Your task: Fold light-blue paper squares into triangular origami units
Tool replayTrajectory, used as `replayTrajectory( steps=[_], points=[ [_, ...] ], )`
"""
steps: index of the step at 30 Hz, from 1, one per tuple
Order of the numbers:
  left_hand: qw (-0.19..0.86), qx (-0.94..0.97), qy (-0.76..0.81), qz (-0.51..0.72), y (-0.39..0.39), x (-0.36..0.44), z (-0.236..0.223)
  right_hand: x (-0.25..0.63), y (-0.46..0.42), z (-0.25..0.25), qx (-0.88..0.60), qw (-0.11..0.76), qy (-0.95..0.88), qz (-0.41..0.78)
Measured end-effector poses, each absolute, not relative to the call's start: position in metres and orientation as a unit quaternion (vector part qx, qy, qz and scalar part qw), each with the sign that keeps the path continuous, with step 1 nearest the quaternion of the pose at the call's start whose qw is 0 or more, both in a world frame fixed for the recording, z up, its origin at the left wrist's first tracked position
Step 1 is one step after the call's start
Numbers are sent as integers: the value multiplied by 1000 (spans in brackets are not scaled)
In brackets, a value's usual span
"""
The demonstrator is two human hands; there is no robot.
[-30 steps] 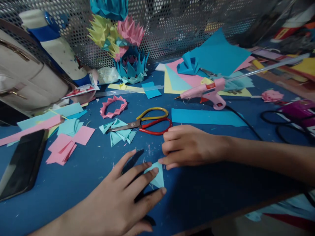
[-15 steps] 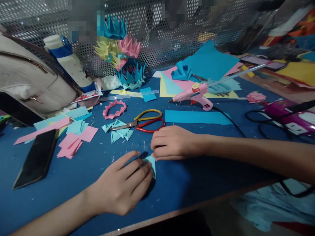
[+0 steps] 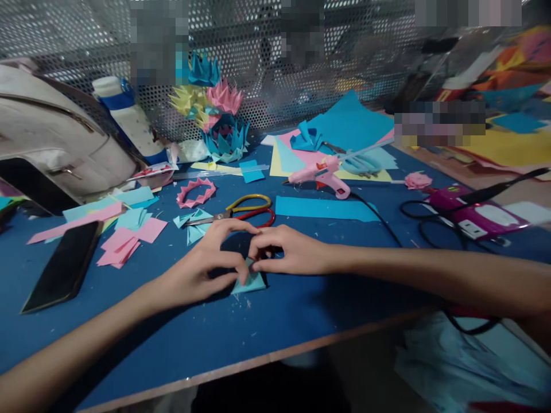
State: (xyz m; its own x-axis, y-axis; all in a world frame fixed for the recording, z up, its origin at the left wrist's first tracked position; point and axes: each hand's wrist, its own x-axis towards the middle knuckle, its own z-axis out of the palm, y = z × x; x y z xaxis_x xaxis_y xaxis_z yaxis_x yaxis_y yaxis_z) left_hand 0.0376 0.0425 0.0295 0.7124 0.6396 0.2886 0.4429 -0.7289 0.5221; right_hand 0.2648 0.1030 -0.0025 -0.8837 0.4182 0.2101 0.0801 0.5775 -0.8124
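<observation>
Light-blue folded paper (image 3: 251,281) lies on the table (image 3: 172,344), pinned under your hands' (image 3: 253,255) bent fingertips.

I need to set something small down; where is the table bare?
One bare patch, save tiny scraps, lies between the right forearm and the table's near edge; another between the phone and the left forearm. Beyond the left hand and right hand it is crowded: scissors, pink paper ring, glue gun, blue strip.
</observation>
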Motion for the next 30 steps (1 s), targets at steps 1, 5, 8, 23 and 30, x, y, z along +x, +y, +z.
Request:
replayTrajectory(
  steps=[1,5,8,23,30],
  points=[
    [218,899,303,229,45,39,30,265,102,-3,-147,189,-866,440],
    [195,896,311,251,52,38,32,266,101,-1,-164,181,-888,390],
    [148,885,325,298,46,31,30,266,100,1,-184,176,-903,346],
    [-64,943,320,69,-22,29,1,262,95,3,-215,125,-944,218],
    [-88,922,366,88,-26,38,-6,265,98,-2,-225,169,-930,236]
  ],
)
